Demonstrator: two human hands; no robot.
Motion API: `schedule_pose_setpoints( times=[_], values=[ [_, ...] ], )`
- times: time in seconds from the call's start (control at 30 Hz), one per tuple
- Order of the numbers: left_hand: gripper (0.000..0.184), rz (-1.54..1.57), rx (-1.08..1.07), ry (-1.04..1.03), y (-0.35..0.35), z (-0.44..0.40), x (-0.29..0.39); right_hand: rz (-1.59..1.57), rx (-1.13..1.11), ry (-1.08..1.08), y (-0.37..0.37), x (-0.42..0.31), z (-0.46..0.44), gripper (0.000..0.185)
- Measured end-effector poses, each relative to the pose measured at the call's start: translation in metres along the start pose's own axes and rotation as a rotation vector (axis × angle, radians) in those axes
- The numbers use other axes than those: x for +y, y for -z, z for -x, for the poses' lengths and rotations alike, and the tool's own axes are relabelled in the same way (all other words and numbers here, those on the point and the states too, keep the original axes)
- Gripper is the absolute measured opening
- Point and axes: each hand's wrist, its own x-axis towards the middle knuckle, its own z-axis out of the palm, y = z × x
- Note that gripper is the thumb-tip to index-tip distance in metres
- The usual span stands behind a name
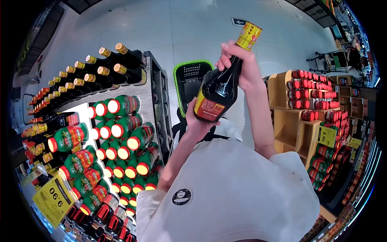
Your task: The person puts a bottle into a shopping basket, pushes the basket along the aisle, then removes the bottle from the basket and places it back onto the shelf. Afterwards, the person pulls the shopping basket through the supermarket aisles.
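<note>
A dark sauce bottle (219,90) with a yellow printed neck wrap and a red-and-yellow label is held at a tilt in front of my chest, its neck pointing up and right. My right hand (244,62) is wrapped round the bottle's neck, just below the wrap. Down at the base, my left hand (197,125) supports the bottle from below, its fingers partly hidden behind the glass. Beyond the bottle stands a black shopping basket (176,80) with a bright green rim, partly covered by the bottle and my left hand.
On the left, a shelf display carries rows of dark bottles (109,72) and green jars with red lids (125,105), with a yellow price tag (53,199). To the right stands a wooden shelf (280,90) of red-lidded jars (300,84). A floor arrow sign (239,21) lies ahead.
</note>
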Motion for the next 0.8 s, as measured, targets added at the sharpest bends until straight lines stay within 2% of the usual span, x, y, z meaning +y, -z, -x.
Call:
schedule_pose_setpoints(
  times=[0.07,0.1,0.17,0.3,0.37,0.43,0.47,0.53,0.63,0.7,0.77,0.8],
  values=[
    [0.056,-0.031,0.053,-0.023,-0.016,0.014,0.013,-0.135,0.056,-0.051,-0.003,0.001,-0.009,0.020],
    [0.057,-0.011,0.050,-0.008,-0.019,0.001,-0.009,-0.107,0.082,-0.061,0.017,-0.004,-0.004,0.020],
    [0.059,-0.054,0.086,-0.012,-0.020,0.003,-0.005,-0.166,0.116,-0.100,0.021,0.000,-0.008,0.019],
    [0.061,-0.058,0.096,-0.031,-0.018,0.000,-0.011,-0.215,0.076,-0.112,0.035,0.008,-0.012,0.019],
    [0.061,-0.113,0.180,-0.148,-0.016,-0.002,-0.018,-0.209,0.056,-0.101,0.045,0.014,-0.013,0.019],
    [0.058,-0.216,0.159,-0.246,-0.015,0.000,-0.022,-0.316,-0.089,-0.069,0.055,0.018,-0.015,0.021],
    [0.050,-0.202,0.111,-0.261,-0.008,-0.001,-0.023,-0.320,-0.121,-0.037,0.059,0.021,-0.016,0.021],
    [0.037,-0.214,0.080,-0.270,-0.007,-0.002,-0.021,-0.355,-0.121,-0.034,0.062,0.023,-0.017,0.020],
    [0.035,-0.287,0.085,-0.324,-0.010,-0.002,-0.026,-0.365,-0.098,-0.031,0.066,0.026,-0.016,0.020],
    [0.037,-0.332,0.105,-0.334,-0.008,-0.006,-0.028,-0.335,-0.105,-0.029,0.069,0.028,-0.016,0.020],
    [0.055,-0.293,0.150,-0.283,0.006,-0.018,-0.031,-0.323,-0.100,-0.030,0.070,0.031,-0.015,0.020],
    [0.057,-0.242,0.161,-0.234,0.015,-0.025,-0.032,-0.228,-0.016,-0.002,0.067,0.034,-0.013,0.019]
  ],
)
